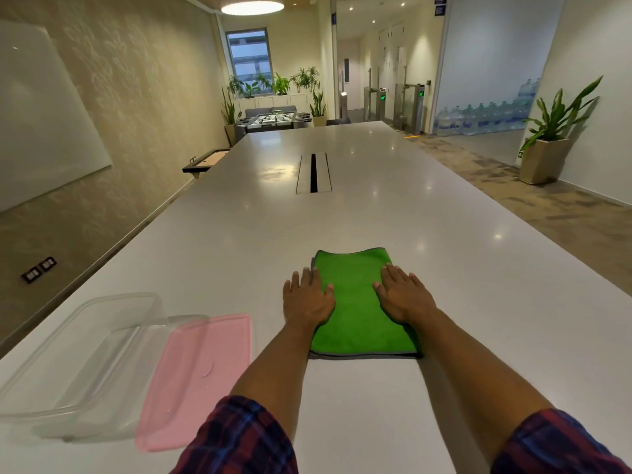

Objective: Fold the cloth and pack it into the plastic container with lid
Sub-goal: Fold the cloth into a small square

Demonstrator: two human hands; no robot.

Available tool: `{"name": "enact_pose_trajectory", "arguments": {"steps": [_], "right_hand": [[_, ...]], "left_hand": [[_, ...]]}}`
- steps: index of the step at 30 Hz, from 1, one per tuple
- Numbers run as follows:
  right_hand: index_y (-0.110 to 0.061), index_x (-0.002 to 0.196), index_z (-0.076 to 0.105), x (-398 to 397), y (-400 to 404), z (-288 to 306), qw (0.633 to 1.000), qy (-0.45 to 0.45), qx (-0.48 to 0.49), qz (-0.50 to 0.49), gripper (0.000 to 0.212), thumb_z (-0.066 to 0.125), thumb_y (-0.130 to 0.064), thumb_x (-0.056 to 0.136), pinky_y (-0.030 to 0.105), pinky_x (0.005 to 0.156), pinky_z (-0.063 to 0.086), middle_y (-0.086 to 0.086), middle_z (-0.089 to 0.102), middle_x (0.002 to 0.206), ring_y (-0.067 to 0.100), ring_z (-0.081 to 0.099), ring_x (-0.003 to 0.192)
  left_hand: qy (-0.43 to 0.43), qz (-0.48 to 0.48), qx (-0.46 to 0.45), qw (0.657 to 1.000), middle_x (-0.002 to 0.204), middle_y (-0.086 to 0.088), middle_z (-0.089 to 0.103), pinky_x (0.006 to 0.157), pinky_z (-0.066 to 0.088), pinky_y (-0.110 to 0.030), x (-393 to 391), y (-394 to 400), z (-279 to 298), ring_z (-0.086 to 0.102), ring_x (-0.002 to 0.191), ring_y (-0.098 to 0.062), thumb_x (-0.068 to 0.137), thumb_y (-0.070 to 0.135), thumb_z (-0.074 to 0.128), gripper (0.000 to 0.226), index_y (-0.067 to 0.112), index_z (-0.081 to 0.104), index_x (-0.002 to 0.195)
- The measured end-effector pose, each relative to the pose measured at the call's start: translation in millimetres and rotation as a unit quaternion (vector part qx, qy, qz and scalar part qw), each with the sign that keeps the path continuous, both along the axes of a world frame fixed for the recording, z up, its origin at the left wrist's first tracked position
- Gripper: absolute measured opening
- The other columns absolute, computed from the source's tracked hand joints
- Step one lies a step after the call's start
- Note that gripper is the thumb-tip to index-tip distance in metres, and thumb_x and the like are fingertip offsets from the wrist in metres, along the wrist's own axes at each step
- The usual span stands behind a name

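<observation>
A green cloth [355,295] with a grey hem lies folded into a long rectangle on the white table [342,213]. My left hand [307,299] rests flat on its left edge, fingers spread. Flat on the cloth's right side lies my right hand [403,295], fingers also apart. Neither hand grips anything. A clear plastic container [78,364] stands open and empty at the near left. Its pink lid [198,374] lies flat on the table between the container and my left forearm.
A cable slot [314,172] is set into the table's middle, farther away. The table's left edge runs close to a wall. A potted plant [547,142] stands on the floor at the right.
</observation>
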State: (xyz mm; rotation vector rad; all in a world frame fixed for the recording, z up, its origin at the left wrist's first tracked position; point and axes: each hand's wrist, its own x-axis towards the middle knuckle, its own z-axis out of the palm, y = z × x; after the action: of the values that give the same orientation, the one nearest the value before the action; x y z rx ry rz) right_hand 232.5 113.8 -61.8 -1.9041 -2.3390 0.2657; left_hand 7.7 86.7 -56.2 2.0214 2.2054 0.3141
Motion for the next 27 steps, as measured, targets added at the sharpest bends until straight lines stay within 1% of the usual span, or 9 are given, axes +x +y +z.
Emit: {"name": "enact_pose_trajectory", "arguments": {"steps": [6,9,13,16,19,21,23,25,27], "right_hand": [[-0.010,0.157,0.029,7.1,-12.2,-0.4,0.984,0.127,0.125,0.011,0.059,0.040,-0.036,0.106,0.041,0.119,0.030,0.012,0.033,0.163,0.028,0.035,0.148],[-0.008,0.141,0.053,4.6,-22.5,3.7,0.962,0.143,0.230,0.041,0.048,0.058,-0.027,0.097,0.041,0.098,0.046,0.013,0.060,0.137,0.034,0.057,0.122],[-0.010,0.109,0.065,0.2,-41.5,16.4,0.918,0.107,0.330,0.189,0.027,0.053,-0.033,0.101,0.039,0.073,0.045,0.008,0.065,0.099,0.029,0.060,0.085],[-0.012,0.090,0.062,0.2,-56.8,29.3,0.893,0.082,0.264,0.356,0.040,0.047,-0.047,0.101,0.037,0.066,0.043,0.004,0.059,0.080,0.025,0.054,0.069],[-0.013,0.090,0.055,-2.7,-71.0,33.7,0.875,0.027,0.167,0.453,0.051,0.057,-0.064,0.092,0.034,0.061,0.041,0.002,0.055,0.076,0.023,0.049,0.064],[-0.012,0.096,0.054,-2.9,-75.4,36.7,0.870,0.001,0.152,0.470,0.047,0.059,-0.059,0.093,0.034,0.059,0.043,0.004,0.056,0.081,0.024,0.051,0.066],[-0.008,0.098,0.056,-2.5,-74.0,40.7,0.868,-0.017,0.148,0.475,0.032,0.056,-0.040,0.095,0.038,0.057,0.048,0.008,0.059,0.085,0.029,0.055,0.067],[-0.006,0.101,0.058,-4.2,-70.9,47.3,0.877,-0.043,0.118,0.465,0.029,0.053,-0.032,0.089,0.037,0.056,0.047,0.011,0.062,0.089,0.033,0.058,0.068],[-0.006,0.100,0.058,-7.1,-67.0,56.2,0.902,-0.048,0.063,0.425,0.031,0.058,-0.029,0.080,0.036,0.059,0.047,0.011,0.064,0.090,0.033,0.060,0.072]], "left_hand": [[-0.016,0.028,0.024,0.999,0.168,-0.009,0.012,0.126,0.003,-0.046,3.0,-9.0,-3.2,0.004,0.156,-0.028,0.103,0.047,0.017,0.065,0.018,0.013,0.161],[-0.012,0.038,0.031,0.999,0.168,-0.009,0.012,0.126,0.002,-0.045,1.3,-13.1,-5.2,0.003,0.156,-0.026,0.103,0.047,0.016,0.064,0.019,0.014,0.161],[-0.026,0.045,0.054,0.997,0.167,-0.010,0.015,0.126,0.007,-0.045,0.6,-18.3,-6.0,0.008,0.156,-0.027,0.103,0.045,0.021,0.064,0.016,0.019,0.160],[-0.022,0.040,0.116,0.992,0.162,-0.008,0.031,0.119,0.027,-0.047,0.9,-23.7,-2.5,0.027,0.150,-0.031,0.099,0.036,0.035,0.059,0.016,0.034,0.155],[0.017,-0.014,0.189,0.982,0.133,-0.005,0.060,0.091,0.045,-0.042,5.2,-28.2,5.5,0.057,0.118,-0.033,0.091,0.020,0.046,0.039,0.017,0.061,0.127],[0.069,-0.075,0.230,0.968,0.105,-0.007,0.066,0.073,0.043,-0.039,8.9,-30.5,10.0,0.059,0.093,-0.033,0.084,0.013,0.052,0.024,0.015,0.067,0.103],[0.083,-0.134,0.232,0.960,0.091,-0.008,0.065,0.064,0.041,-0.037,11.6,-32.1,15.0,0.060,0.083,-0.034,0.082,0.012,0.055,0.015,0.012,0.065,0.093],[0.022,-0.139,0.207,0.968,0.083,-0.006,0.063,0.059,0.040,-0.034,15.9,-35.9,18.1,0.060,0.077,-0.030,0.086,0.020,0.055,0.009,0.014,0.062,0.085],[-0.114,-0.091,0.165,0.975,0.079,0.002,0.065,0.062,0.046,-0.031,18.4,-42.2,22.6,0.060,0.073,-0.021,0.085,0.032,0.058,0.017,0.018,0.065,0.079]]}}
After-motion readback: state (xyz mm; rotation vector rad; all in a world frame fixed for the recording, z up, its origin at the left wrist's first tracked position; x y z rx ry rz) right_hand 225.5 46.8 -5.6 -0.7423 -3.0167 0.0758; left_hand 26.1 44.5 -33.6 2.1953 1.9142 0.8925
